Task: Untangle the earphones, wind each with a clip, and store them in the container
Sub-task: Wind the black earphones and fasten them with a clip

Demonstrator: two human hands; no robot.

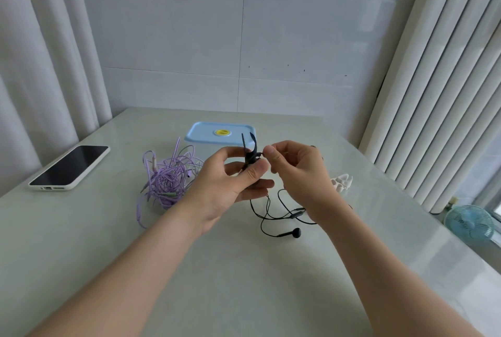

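Note:
My left hand [233,176] grips a black winder clip [250,151] above the table, its two prongs pointing up. My right hand [295,171] pinches the black earphone cord right beside the clip. The black earphones [284,217] trail down from my hands onto the table, with one earbud lying in front. A tangled heap of purple earphones [168,176] lies to the left of my left hand. Behind my hands stands the clear container with a light blue lid [217,132], closed.
A phone in a white case [70,167] lies screen up at the table's left edge. White winder clips [342,182] lie just right of my right wrist. A small blue fan [470,221] stands on the floor at the right. Curtains hang on both sides.

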